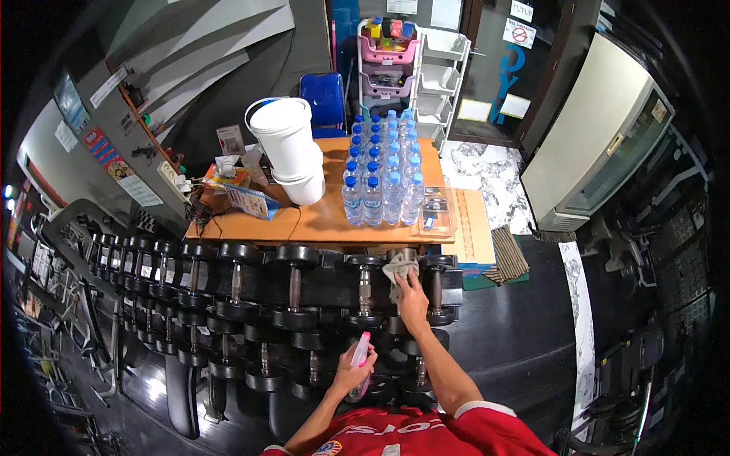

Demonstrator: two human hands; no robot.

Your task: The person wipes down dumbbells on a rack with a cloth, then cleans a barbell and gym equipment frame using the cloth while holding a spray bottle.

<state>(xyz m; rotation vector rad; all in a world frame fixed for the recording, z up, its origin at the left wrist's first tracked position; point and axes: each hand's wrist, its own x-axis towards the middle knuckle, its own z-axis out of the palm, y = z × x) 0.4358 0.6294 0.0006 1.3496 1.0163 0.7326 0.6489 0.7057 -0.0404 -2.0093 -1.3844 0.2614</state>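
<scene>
A grey cloth is bunched under the fingers of my right hand, which presses it on a dumbbell at the right end of the upper rack row. That dumbbell is largely hidden by the cloth and hand. To its left stands a dumbbell with a metal handle, to its right another dumbbell. My left hand is wrapped round a clear spray bottle with a pink top, held low in front of the rack.
Behind the rack, a wooden table bears water bottles, stacked white buckets and a clear box. More dumbbells line the rack leftward. A fridge and a striped mat are on the right.
</scene>
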